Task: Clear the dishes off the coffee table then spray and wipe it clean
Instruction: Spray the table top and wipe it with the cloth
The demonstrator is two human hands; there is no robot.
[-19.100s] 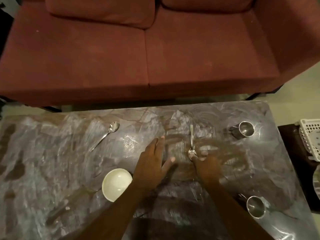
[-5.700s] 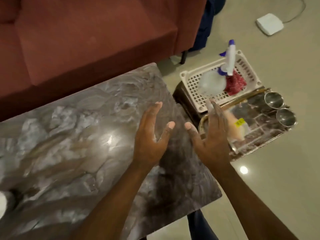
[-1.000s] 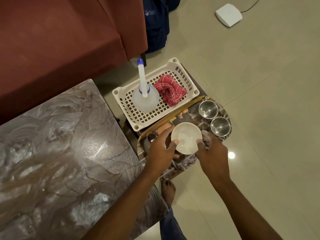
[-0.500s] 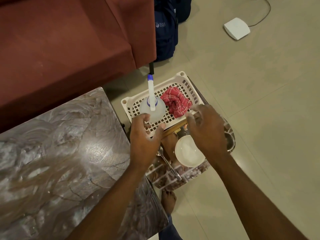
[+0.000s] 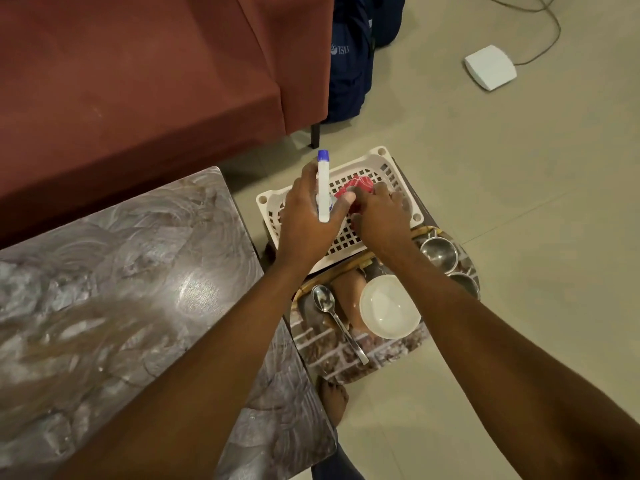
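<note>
– While your left grip (image 5: 308,220) is curled round the spray bottle (image 5: 323,192) in the basket (image 5: 408,199), the right grip (image 5: 381,213) lies on the red cloth (image 5: 360,184); pinched or not, cannot tell.
– Risk?
– Dishes sit off the desk (image 5: 121,289), on the tray (image 5: 346,358). A careless lift may knock the bowl (image 5: 389,306); squeezing early could wet the floor (image 5: 519,202).

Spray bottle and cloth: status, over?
Left hand grips spray bottle in basket. Right hand on red cloth, grip unclear. Bowl, spoon, cups on tray; coffee table smeared. Nothing blocking.
</note>
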